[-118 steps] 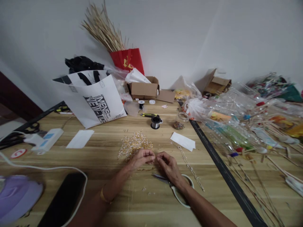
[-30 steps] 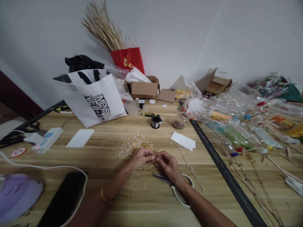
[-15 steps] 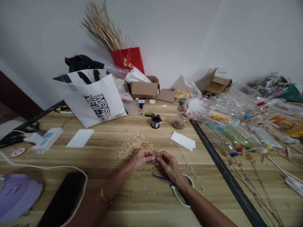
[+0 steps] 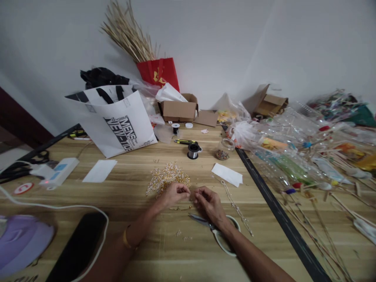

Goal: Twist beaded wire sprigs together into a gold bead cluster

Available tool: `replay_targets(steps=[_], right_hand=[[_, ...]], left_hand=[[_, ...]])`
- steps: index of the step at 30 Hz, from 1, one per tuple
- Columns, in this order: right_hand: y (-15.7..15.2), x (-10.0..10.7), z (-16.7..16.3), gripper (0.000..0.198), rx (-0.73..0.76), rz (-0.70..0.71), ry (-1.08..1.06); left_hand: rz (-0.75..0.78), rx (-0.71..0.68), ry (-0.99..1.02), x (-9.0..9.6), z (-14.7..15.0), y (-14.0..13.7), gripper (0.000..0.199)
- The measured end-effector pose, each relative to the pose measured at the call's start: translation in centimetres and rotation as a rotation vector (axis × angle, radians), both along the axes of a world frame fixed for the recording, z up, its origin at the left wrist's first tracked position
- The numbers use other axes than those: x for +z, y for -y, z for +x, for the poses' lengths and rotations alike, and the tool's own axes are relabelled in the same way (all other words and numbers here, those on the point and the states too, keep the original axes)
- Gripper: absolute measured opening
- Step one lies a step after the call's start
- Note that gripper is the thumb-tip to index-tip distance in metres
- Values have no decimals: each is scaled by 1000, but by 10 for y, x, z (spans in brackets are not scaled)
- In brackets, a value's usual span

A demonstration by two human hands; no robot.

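My left hand (image 4: 178, 193) is pinched closed at the near edge of a pile of gold and clear beads (image 4: 167, 178). Facing it a small gap away, my right hand (image 4: 208, 200) is also pinched. What the fingertips hold is too small to make out. A short gold beaded strand (image 4: 179, 208) lies on the table just below the hands. Scissors (image 4: 219, 235) with pale handles rest partly under my right wrist, blades toward the left. Right of that hand lies a beaded chain (image 4: 235, 205).
Beyond the beads stand a wire spool (image 4: 193, 151), a yellow-black cutter (image 4: 185, 141) and a jar of beads (image 4: 223, 150). White paper slips (image 4: 227, 174) lie nearby. Plastic bottles (image 4: 273, 168) and sticks crowd the right. A black phone (image 4: 79, 248) and white cable lie at left.
My hands were touching at the fingertips; now they are slightly apart. My left hand has shifted a little left and away from the right one.
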State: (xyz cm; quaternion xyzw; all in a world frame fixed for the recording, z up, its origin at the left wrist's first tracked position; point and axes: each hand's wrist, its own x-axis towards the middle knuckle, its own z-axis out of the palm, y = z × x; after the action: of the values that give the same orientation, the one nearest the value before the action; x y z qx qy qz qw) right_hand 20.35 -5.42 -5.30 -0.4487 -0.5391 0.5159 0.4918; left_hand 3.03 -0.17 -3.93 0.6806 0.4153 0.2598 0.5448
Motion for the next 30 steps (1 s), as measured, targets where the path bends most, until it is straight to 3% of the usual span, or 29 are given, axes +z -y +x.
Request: replay_targets(steps=[5,11,18,30], right_hand=[[0,-2,1,21,-13,5,55],[0,-1,1,21,-2,22,87],[0,0,0,23,-15,28,89],[2,5,-1,18,13,58,165]], left_hand=[[250,-155,-335,13,-15,-2,14],[416,-394,-497,26,-26,0,19],[454,-433,-633,36,-21,6,22],[452,-457,-673,41,-21,7,21]])
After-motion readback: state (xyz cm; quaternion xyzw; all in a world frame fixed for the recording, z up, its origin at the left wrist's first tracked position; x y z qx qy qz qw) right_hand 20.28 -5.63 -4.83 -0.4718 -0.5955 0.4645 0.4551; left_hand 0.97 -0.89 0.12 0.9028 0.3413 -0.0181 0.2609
